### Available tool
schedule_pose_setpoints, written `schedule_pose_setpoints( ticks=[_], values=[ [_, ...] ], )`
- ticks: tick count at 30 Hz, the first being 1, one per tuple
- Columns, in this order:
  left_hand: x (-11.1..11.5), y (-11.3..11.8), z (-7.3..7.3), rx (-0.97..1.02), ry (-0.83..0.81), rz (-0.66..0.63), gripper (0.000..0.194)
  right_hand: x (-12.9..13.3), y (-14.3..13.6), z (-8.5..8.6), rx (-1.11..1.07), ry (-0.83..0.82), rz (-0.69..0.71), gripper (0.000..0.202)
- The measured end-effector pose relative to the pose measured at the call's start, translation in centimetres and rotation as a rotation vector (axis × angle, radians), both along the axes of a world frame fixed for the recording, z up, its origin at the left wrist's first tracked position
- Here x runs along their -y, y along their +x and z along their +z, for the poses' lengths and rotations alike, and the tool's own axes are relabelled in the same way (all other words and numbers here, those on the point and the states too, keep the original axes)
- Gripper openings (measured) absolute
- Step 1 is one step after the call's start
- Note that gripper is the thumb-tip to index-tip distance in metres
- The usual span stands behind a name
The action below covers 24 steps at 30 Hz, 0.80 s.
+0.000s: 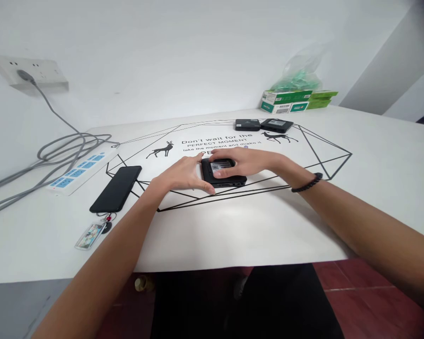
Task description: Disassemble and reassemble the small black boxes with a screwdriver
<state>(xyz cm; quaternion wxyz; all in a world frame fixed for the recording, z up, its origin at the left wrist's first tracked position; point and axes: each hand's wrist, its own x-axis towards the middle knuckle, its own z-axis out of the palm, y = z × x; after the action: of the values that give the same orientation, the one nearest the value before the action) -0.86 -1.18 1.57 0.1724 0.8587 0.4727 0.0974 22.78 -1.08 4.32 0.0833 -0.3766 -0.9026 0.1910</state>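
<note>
A flat, square-cornered black plastic box (235,181) with a pale printed label (219,165) on its upper face sits near the middle of the white tabletop (240,235), its label side up, just in front of the black printed lettering (217,141). The right hand (250,161) is closed on it: the thumb lies on top, over the label's lower edge, while the fingers reach across toward the far edge. The left hand (182,175) brackets the left end, thumb by the near corner and forefinger by the far one, the two spread well apart; whether they press on the casing cannot be told.

For steady handling, the left hand does best as a side stop, with light, even contact at both corners, so the box neither slides nor twists. The right thumb is better placed on bare casing than on the label, which it partly covers and could scuff. The smooth shell probably slips easily, so a broad hold serves better than a fingertip pinch. The small details along the near side are too fine to read; keeping thumbs off them seems prudent. The flat black smartphone (116,189) lies well apart, beyond the left forearm, leaving elbow room.
</note>
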Motion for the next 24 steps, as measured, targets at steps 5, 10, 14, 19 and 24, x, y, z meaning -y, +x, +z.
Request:
schedule_pose_setpoints(
  ticks=[5, 10, 14, 19, 24],
  values=[
    [-0.3, -1.1, 0.6, -0.005, -0.056, -0.048, 0.118, 1.7, -3.9, -2.7, 0.075, 0.143, -0.193, 0.074],
    [-0.8, -3.2, 1.3, 0.058, -0.027, 0.073, 0.084, 2.4, -5.1, -4.1, 0.216, 0.273, -0.247, 0.077],
    [-1.1, -3.7, 0.9, 0.074, 0.082, 0.119, 0.051, 2.1, -4.8, -4.3, 0.219, 0.283, -0.230, 0.077],
    [-1.9, -3.8, -0.7, 0.015, 0.174, 0.152, 0.036, 1.9, -5.2, -4.7, 0.222, 0.288, -0.275, 0.072],
    [-2.3, -4.0, -1.4, 0.035, 0.198, 0.136, 0.030, 1.7, -5.2, -5.0, 0.233, 0.316, -0.265, 0.070]
  ],
)
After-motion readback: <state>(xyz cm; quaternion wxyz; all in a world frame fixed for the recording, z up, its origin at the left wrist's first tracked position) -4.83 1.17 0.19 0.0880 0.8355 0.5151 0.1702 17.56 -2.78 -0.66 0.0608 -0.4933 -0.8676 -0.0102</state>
